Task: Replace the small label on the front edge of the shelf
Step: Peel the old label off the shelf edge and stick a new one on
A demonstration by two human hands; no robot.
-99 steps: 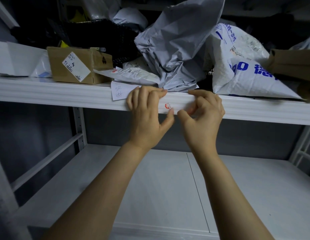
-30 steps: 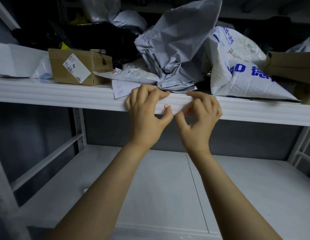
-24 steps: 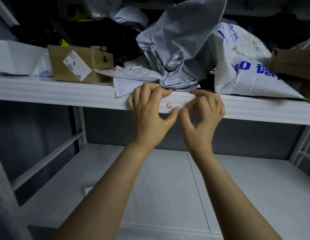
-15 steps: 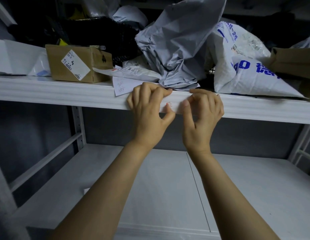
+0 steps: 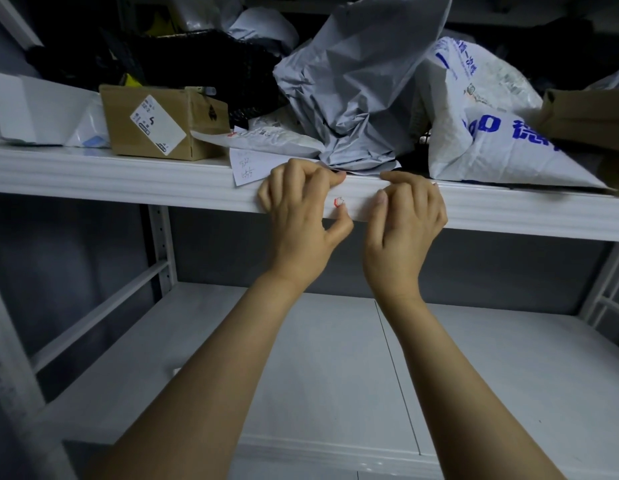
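On the front edge of the shelf (image 5: 128, 181), the small label (image 5: 338, 201) sat uncovered again yet still stuck, the left hand (image 5: 301, 220) hooking its fingers over that edge, the right hand (image 5: 405, 223) curled empty beside it.

Upper shelf (image 5: 93, 174), white metal, runs L to R w/ a ribbed front edge. Lower shelf (image 5: 318, 375) below is two white panels meeting at a thin seam (image 5: 394, 368). Perforated upright (image 5: 159, 237) at back left, w/ a slanted brace (image 5: 104, 313) dropping down-left from it; more white frame bars (image 5: 609, 282) at far right. Back wall (image 5: 76, 244) btwn the shelves is plain dark grey. Light is dim and cool; the top of the view is nearly black. Bkgd clutter up top: cardboard box (image 5: 155, 123) w/ white sticker, crumpled grey mailer bag (image 5: 356, 81), white bag (image 5: 491, 133) w/ blue print, black mesh basket (image 5: 197, 60) behind.
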